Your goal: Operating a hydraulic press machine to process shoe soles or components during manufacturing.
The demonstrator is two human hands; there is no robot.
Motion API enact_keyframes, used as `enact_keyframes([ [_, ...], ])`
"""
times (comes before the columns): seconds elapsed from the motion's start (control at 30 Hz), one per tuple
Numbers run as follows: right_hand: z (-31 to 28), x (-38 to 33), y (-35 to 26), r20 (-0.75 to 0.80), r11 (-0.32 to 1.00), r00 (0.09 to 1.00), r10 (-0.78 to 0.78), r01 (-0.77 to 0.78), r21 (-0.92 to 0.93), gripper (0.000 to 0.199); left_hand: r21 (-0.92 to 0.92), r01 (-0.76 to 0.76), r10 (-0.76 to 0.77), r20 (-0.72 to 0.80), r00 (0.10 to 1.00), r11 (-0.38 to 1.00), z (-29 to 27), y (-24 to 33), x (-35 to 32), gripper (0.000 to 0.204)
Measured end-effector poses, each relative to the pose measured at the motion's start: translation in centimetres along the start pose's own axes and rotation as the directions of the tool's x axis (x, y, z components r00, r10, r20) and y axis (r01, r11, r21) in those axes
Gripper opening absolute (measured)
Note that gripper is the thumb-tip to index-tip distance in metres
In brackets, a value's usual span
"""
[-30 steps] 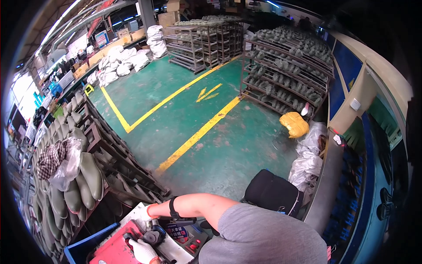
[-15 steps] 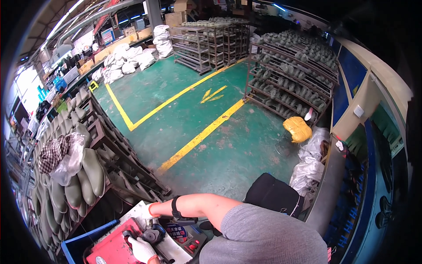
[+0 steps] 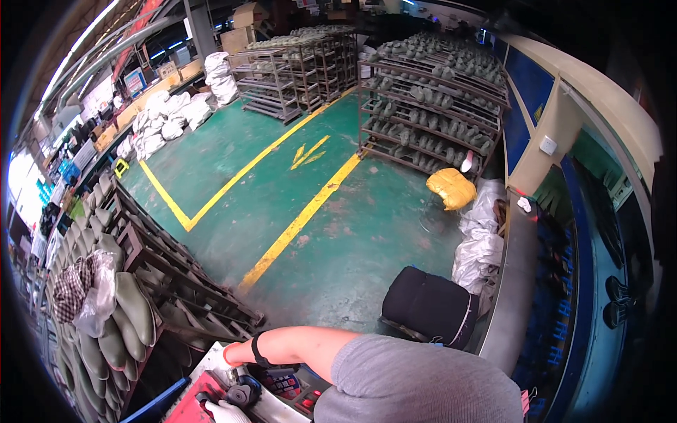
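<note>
At the lower edge my left hand [image 3: 229, 412], in a white glove, is closed beside a red panel [image 3: 196, 403]. Its fingers curl on a small dark part [image 3: 204, 399] that I cannot make out. My right hand [image 3: 217, 357], in a white glove with an orange cuff, reaches over from the right to the panel's far edge. Its fingers blend into a whitish surface and are hard to make out. Between the hands sits a black round knob-like part [image 3: 244, 393]. To its right are a printed dark panel [image 3: 281, 385] and red buttons [image 3: 308, 403].
On the left stands a rack [image 3: 169, 268] of olive-green boots [image 3: 132, 302] with a checked cloth [image 3: 74, 290] on top. A black padded seat [image 3: 429, 304] is behind my arm. White sacks [image 3: 479, 257], a yellow bundle [image 3: 451, 188] and shelf racks [image 3: 430, 106] line the right side.
My view has shifted, so the surroundings sit farther left and both hands lower in the picture. My left hand is now partly cut off by the lower edge. Both hands stay by the red panel.
</note>
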State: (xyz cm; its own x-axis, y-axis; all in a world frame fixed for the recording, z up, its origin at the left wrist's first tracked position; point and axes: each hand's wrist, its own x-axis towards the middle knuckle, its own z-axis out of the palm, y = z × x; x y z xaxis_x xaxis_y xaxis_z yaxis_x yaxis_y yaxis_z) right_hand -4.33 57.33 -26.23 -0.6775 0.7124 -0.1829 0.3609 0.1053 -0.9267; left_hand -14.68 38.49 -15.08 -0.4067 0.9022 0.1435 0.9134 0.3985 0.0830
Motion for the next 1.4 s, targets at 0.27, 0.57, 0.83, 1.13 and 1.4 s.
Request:
enact_keyframes([
  [0.27, 0.0, -0.1, -0.1, -0.009, 1.000, 1.000, 0.004, -0.004, 0.001, 0.040, 0.022, 0.019, -0.020, 0.023, 1.000, 1.000, 0.8, -0.7, 0.1, 0.052],
  [0.57, 0.2, -0.2, -0.2, -0.015, 1.000, 1.000, 0.013, -0.013, -0.001, 0.041, 0.009, 0.019, -0.019, 0.014, 1.000, 1.000, 1.1, -1.0, 0.1, 0.053],
  [0.83, 0.7, 0.4, -0.6, -0.018, 1.000, 1.000, 0.016, -0.016, -0.003, 0.042, 0.020, 0.000, 0.000, 0.000, 1.000, 1.000, 0.8, -0.7, 0.1, 0.052],
  [1.13, 1.2, 0.8, -0.6, -0.012, 0.999, 0.999, 0.036, -0.036, -0.013, 0.043, -0.045, -0.003, 0.004, 0.009, 1.000, 0.999, -0.3, -0.2, -0.3, 0.053],
  [1.4, 0.8, -0.1, 0.2, -0.027, 0.998, 0.998, 0.061, -0.062, -0.032, 0.044, 0.006, 0.031, -0.032, 0.042, 0.999, 0.999, 0.2, -0.4, 0.0, 0.054],
])
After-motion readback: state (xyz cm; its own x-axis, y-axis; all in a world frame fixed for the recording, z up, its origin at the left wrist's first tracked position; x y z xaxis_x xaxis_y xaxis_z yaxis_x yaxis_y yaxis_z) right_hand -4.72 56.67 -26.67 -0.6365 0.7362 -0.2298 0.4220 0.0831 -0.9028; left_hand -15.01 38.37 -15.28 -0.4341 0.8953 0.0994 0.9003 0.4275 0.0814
